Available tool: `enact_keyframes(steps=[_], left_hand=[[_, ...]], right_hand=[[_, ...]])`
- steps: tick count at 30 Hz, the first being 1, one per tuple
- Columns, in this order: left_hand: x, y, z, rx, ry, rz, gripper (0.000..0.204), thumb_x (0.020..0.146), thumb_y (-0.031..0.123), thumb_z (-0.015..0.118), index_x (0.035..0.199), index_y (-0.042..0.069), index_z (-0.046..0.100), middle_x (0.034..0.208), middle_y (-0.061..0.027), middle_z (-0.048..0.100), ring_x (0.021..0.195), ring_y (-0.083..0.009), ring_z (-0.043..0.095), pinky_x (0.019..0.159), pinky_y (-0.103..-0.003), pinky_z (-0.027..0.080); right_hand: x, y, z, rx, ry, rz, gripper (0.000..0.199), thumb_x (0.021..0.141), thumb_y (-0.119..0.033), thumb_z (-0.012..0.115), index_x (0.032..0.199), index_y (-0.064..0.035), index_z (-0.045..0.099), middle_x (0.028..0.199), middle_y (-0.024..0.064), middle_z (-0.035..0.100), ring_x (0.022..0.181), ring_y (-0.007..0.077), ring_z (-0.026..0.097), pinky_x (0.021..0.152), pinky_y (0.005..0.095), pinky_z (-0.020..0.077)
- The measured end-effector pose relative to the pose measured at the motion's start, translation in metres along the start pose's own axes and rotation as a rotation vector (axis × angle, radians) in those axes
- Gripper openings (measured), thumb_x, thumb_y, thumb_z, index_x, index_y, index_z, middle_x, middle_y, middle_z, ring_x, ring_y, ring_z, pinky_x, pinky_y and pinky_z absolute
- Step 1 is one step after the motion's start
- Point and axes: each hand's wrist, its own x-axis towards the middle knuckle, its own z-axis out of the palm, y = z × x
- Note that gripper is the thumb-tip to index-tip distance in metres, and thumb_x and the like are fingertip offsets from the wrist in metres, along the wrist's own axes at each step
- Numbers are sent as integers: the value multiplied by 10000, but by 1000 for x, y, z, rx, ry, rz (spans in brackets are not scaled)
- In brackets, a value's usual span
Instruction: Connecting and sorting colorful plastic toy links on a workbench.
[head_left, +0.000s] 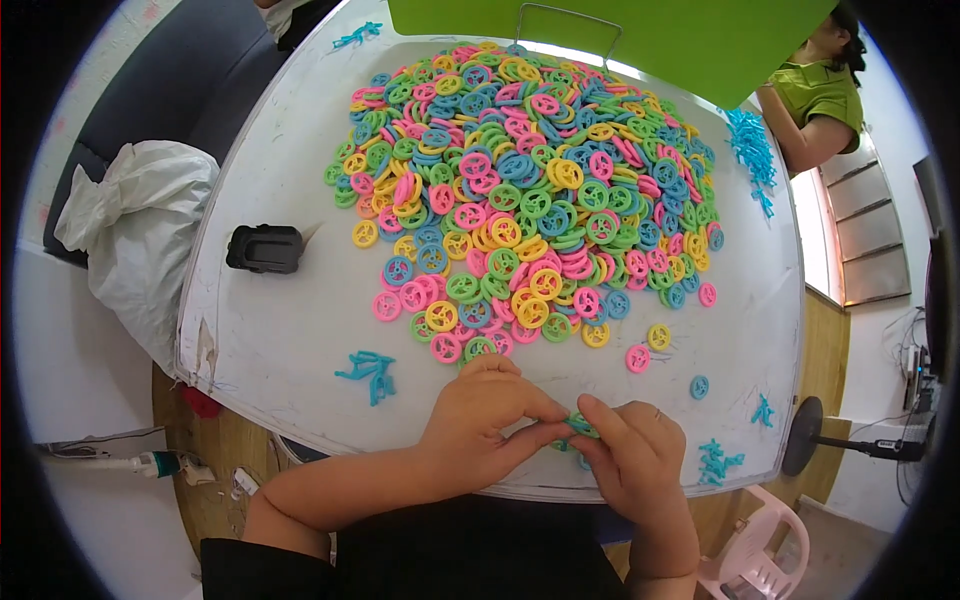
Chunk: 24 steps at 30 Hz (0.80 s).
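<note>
Near the table's front edge, my left hand (490, 422) and my right hand (640, 455) meet, fingertips almost together. Between them is a small green plastic wheel (580, 426) with a bit of teal at it, pinched from both sides by thumbs and forefingers. My fingers cover much of it, so how the parts join cannot be made out. Just past my left hand begins a big heap of plastic spoked wheels (520, 200) in pink, yellow, green and blue. Left of that hand lies a small pile of teal branched plastic pieces (368, 374).
A black plastic tray (265, 249) sits on the white table (280, 330) at left. More teal pieces (718, 463) lie front right and along the far right edge. A green board (640, 40) overhangs the back. Another person (815, 105) is at the far right; a white sack (145, 240) stands left.
</note>
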Motion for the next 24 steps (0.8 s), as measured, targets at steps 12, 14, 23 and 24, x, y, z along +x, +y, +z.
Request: enact_keyframes(steps=[12,14,23,24], left_hand=[[5,5,1,-7,-89,387,416,762,281,889,1089,88,718,1036,-76,747,909,-238,711,872,-399,531],[12,13,-4,-105,-137,425,431,797,316,865,1117,70,714,1082,-95,740,906,-247,717,829,-386,533],[8,8,2,-60,-71,296,133,813,48,734,943,64,708,925,-80,747,801,-237,700,708,-344,508],[8,10,3,-70,-78,303,133,813,48,734,943,64,708,925,-80,747,801,-237,700,708,-344,508]], right_hand=[[-22,-2,-51,644,-175,332,326,862,30,713,1187,0,702,866,136,707,738,238,690,678,313,549],[-41,12,-95,689,-464,234,298,830,20,724,1121,-41,742,879,127,716,748,289,693,681,341,549],[-296,105,-36,-389,-1060,841,281,891,-173,627,1147,-122,731,1102,206,719,984,367,704,841,467,566],[-338,124,-13,-424,-938,756,290,932,-173,557,1167,-140,724,1064,216,725,970,367,708,822,457,577]])
